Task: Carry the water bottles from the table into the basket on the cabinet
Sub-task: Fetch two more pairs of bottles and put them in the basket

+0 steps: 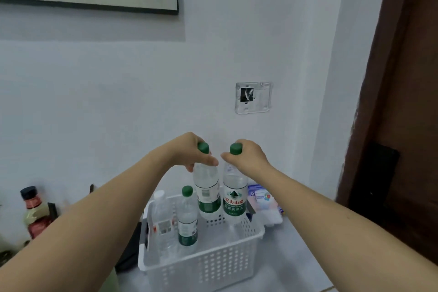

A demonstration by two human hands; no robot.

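At frame centre the left hand (193, 154) curls its fingers round the neck of a clear plastic bottle (206, 193) with a ribbed green cap; the right hand (248, 157) grips a matching bottle (234, 197) likewise; both hang with their bases inside the white perforated plastic basket (213, 265) at lower centre, beside a smaller green-capped bottle (187, 218) and a white-capped bottle (162, 223) standing upright in it; a red-labelled dark-capped bottle (35, 213) stands at lower left.

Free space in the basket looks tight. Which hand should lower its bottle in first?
Probably the right hand: its bottle hangs over the basket's open side, away from the two standing bottles.
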